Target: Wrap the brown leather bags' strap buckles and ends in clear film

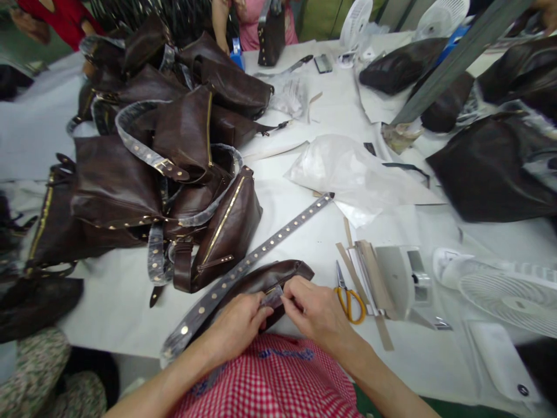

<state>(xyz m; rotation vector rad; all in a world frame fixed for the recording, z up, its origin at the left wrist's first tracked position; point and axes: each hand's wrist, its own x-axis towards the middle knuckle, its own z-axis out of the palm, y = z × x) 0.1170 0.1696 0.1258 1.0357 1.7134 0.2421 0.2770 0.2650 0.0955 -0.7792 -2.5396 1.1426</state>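
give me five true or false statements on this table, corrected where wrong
1. The left hand and right hand are at a brown bag. True.
2. The right hand holds the scissors. False: the scissors lie on the table.
3. The strap has a row of studs. True.
4. The nearer white fan is left of the scissors. False: it is right.
5. Bags are piled on the person's left. True.

"Where is the head camera sitting?"
"It's riding on the wearer's head, facing forward and down across the white worktable (117, 305)."
"How near?"
"It's viewing the left hand (239, 322) and right hand (315, 307) from close above."
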